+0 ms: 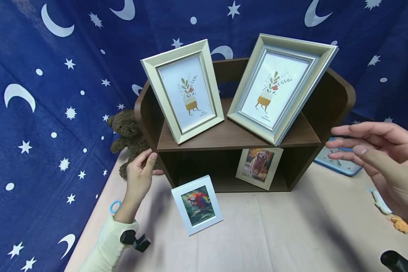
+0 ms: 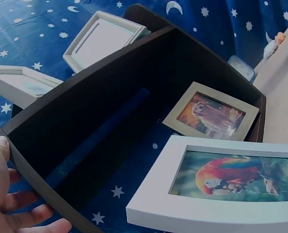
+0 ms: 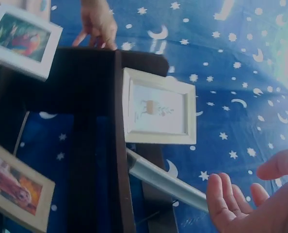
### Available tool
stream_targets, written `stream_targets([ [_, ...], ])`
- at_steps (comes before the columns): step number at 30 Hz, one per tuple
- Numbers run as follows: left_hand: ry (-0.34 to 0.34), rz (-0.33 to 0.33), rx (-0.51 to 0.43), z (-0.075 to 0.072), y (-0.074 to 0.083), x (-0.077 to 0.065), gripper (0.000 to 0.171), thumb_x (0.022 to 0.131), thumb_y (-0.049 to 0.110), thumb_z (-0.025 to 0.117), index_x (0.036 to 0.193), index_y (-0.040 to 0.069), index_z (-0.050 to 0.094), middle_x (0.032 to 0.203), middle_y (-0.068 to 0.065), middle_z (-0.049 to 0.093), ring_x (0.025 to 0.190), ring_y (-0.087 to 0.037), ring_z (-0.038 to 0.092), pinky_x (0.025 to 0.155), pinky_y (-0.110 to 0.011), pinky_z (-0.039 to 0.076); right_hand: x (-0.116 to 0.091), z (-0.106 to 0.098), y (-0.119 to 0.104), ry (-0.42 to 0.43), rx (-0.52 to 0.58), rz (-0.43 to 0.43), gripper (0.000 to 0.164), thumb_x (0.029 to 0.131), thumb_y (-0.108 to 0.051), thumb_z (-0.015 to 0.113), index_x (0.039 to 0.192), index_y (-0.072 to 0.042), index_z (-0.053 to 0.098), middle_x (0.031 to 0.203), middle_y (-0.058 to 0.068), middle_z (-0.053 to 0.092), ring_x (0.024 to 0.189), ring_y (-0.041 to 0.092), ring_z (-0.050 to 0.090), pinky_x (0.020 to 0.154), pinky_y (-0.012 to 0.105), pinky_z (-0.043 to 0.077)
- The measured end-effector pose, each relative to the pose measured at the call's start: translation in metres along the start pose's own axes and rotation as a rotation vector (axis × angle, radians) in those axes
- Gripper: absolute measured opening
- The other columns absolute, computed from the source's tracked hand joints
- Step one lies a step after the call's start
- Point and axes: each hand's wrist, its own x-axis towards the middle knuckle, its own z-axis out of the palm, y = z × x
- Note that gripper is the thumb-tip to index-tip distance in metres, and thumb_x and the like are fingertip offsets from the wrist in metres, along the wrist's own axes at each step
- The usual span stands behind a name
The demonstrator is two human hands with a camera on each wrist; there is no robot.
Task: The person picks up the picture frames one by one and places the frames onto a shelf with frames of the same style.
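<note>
1. Evidently, the two-tier wooden shelf (image 1: 214, 139) stood on the pale tablecloth (image 1: 258, 234); the step in hand was judged to be arranging picture frames, with the left hand steadying.
2. Larger plant-print frame (image 1: 273, 90): upper tier, right, tilted, its lower corner at the board's front edge. In judgement, the next move called for easing that corner inward.
3. Smaller plant-print frame (image 1: 189, 92): upper tier, left; only a narrow gap separated the bases.
4. Right hand (image 1: 387, 158): right of the shelf, holding nothing, thumb and fingers apart. Left hand (image 1: 139, 172): touching the left side panel, fingers spread.
5. White parrot frame (image 1: 198, 206): front left; its footing, tier or cloth, could not be told. Open room lay to its right.
6. Dog-picture frame (image 1: 258, 166): lower tier, right.
</note>
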Motion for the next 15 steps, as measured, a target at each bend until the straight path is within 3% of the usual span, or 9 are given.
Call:
stream_targets([
  [4, -0.010, -0.004, -0.001, 0.000, 0.001, 0.001, 0.034, 0.103, 0.016, 0.056, 0.129, -0.006, 0.062, 0.119, -0.031, 0.065, 0.093, 0.000, 0.068, 0.063, -0.033, 0.065, -0.013, 0.004, 0.006, -0.010, 0.143, -0.107, 0.037, 0.092, 0.029, 0.028, 0.127, 0.030, 0.038, 0.126, 0.037, 0.061, 0.104, 0.041, 0.071, 0.084, 0.040, 0.065],
  [8, -0.006, -0.002, 0.002, -0.001, 0.000, 0.001, 0.035, 0.103, 0.015, 0.056, 0.129, -0.008, 0.061, 0.118, -0.032, 0.064, 0.089, 0.003, 0.068, 0.064, -0.033, 0.065, -0.022, 0.001, 0.012, 0.033, 0.131, -0.131, 0.032, 0.093, 0.029, 0.027, 0.120, 0.031, 0.044, 0.112, 0.035, 0.068, 0.089, 0.037, 0.075, 0.075, 0.037, 0.066],
  [10, 0.001, -0.002, 0.001, -0.002, -0.001, 0.000, 0.034, 0.103, 0.014, 0.057, 0.128, -0.008, 0.062, 0.118, -0.031, 0.065, 0.088, 0.003, 0.068, 0.064, -0.034, 0.065, -0.026, -0.004, 0.016, 0.090, 0.079, -0.106, 0.031, 0.093, 0.028, 0.028, 0.118, 0.029, 0.047, 0.105, 0.031, 0.072, 0.082, 0.033, 0.076, 0.070, 0.033, 0.066],
  [15, 0.019, -0.024, -0.013, -0.003, -0.004, -0.002, 0.037, 0.102, 0.014, 0.058, 0.130, -0.011, 0.060, 0.123, -0.029, 0.065, 0.087, 0.005, 0.068, 0.063, -0.028, 0.065, -0.033, -0.019, 0.036, 0.357, -0.086, -0.036, 0.022, 0.093, 0.024, 0.043, 0.112, 0.025, 0.054, 0.092, 0.019, 0.077, 0.075, 0.024, 0.076, 0.061, 0.028, 0.064],
])
